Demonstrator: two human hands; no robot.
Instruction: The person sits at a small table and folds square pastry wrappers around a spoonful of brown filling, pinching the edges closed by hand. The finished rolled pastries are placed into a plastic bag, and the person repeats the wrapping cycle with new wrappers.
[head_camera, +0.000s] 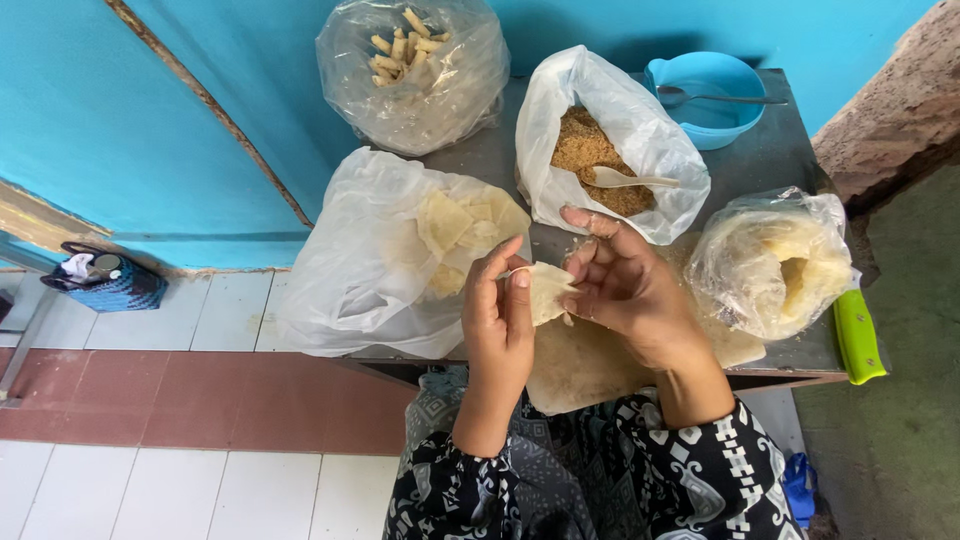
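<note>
**Two hands pinching a folded pastry sheet above a small tabletop**

We see the left hand (500, 310) and the right hand (615, 280) meeting over the near edge of the grey tabletop (775, 150). Between them sits a small pale pastry sheet (548, 292), folded and held just above a larger flat sheet (580, 365) that lies on the tabletop and overhangs its near edge. The left thumb and fingers (503, 262) are closed on the left edge of the small sheet; the right fingers (590, 262) are curled together and clamped on its right side.

Around the hands we note four plastic bags. To the left, a large white bag (350, 270) holds cut pastry squares (460, 225). Behind the hands, a second white bag (640, 130) holds a brown crumbly filling (585, 150) with a pale spoon (625, 180) resting in it. At the far left, a clear bag (420, 90) contains rolled pieces (400, 45). To the right, a clear bag (770, 260) holds stacked pale sheets. A blue bowl (705, 85) with a metal spoon (720, 97) stands at the far corner, and a green handle (857, 340) lies at the right edge
</note>
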